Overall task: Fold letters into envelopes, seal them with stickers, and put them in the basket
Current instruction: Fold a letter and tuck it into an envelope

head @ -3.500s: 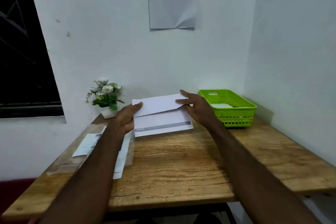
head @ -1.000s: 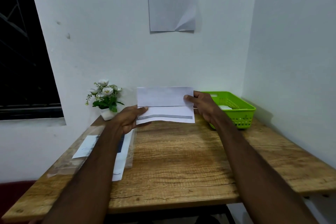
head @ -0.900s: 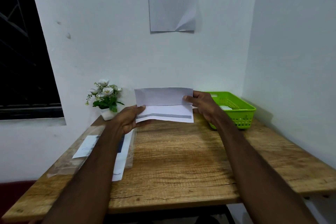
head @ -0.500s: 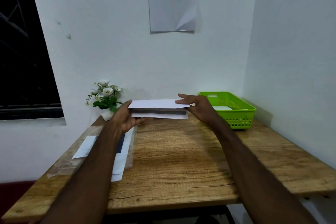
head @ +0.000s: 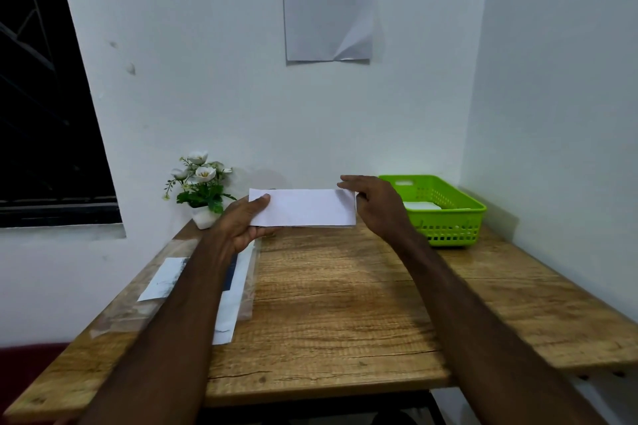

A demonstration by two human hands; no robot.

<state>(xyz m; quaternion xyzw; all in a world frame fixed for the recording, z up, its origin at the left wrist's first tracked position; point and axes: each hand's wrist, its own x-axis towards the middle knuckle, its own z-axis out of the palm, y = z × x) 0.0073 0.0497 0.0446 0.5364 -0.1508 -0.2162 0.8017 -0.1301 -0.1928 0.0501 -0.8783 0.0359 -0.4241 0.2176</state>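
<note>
White rectangular paper envelope held off the wooden tabletop near its 12 o'clock edge, long axis 9-to-3, broad face toward camera, likely to check the fold. Left hand pinches its 9 o'clock end, thumb on top; right hand steadies the 3 o'clock end, fingers loosely extended. Green plastic mesh basket just beyond at 3 o'clock.

Operator body: two bare forearms enter from the lower frame edge. The left hand and right hand are ungloved. Sleeves, rings and wristwear: none visible.
</note>
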